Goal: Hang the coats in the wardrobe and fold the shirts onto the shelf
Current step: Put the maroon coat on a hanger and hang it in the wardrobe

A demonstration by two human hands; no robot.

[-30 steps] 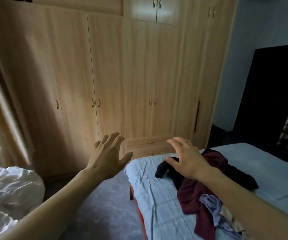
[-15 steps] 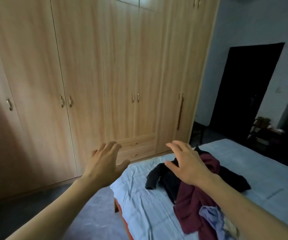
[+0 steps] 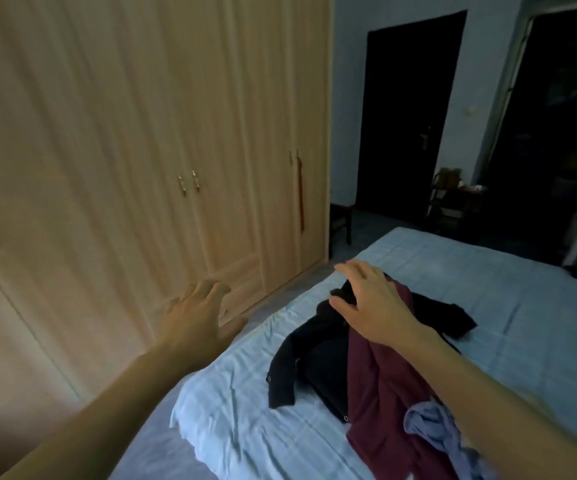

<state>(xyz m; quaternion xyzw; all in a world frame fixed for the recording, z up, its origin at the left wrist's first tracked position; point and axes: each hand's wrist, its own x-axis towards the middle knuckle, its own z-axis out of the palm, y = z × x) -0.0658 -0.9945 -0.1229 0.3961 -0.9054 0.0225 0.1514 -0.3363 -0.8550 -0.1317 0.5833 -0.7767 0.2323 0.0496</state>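
The wardrobe (image 3: 134,161) fills the left, all its doors closed; a red strap (image 3: 302,199) hangs at its right pair of handles. The bed (image 3: 508,306), in a pale blue sheet, runs from the near edge away to the right. Two dark doorways stand behind it.

Three garments lie in one pile on the bed, none hung or folded. The black one (image 3: 318,358) is lowest, spread crosswise: one sleeve points toward the near left corner, the other to the right. The maroon one (image 3: 380,389) lies over it, its long axis running from the far end toward the near right. The lilac one (image 3: 432,427) is crumpled at the maroon one's near end.

Two hands are out, both spread, palms down and holding nothing. The right hand (image 3: 373,306) is over the far end of the black garment; whether it touches the cloth I cannot tell. The left hand (image 3: 193,320) hangs in the air before the wardrobe's foot, beside the bed's corner.

Since half a second ago the view has swung right: a second doorway has come in, the wardrobe's left doors have gone, and both hands keep their spread pose.
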